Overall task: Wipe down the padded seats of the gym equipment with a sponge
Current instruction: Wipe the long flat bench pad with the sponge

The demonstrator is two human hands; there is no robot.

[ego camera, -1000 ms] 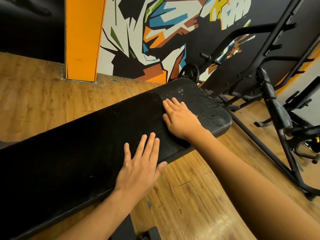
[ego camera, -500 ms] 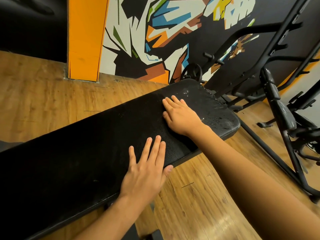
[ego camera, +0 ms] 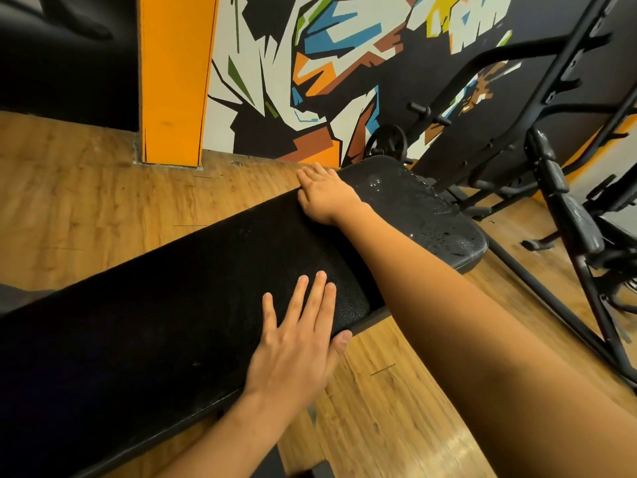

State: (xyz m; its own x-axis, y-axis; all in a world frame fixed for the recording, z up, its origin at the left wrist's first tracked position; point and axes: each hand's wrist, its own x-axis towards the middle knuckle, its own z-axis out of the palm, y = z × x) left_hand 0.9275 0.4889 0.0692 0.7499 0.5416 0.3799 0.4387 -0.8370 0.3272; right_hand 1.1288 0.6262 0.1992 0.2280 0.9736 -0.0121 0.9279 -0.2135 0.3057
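A long black padded bench (ego camera: 179,298) runs from the lower left to the upper right, with water drops on its far end. My left hand (ego camera: 296,343) lies flat on the pad near its front edge, fingers straight and the thumb over the edge. My right hand (ego camera: 324,194) lies at the pad's far edge, fingers stretched past that edge toward the floor. No sponge shows in either hand or anywhere in view.
A wooden floor (ego camera: 69,208) surrounds the bench. Black metal gym frames (ego camera: 565,215) with padded parts stand at the right. A weight plate (ego camera: 386,141) sits behind the bench end. An orange pillar (ego camera: 174,77) and a painted wall stand behind.
My right hand has slid from the middle of the pad across to its far edge. The left hand has stayed flat in place. The view has shifted slightly.
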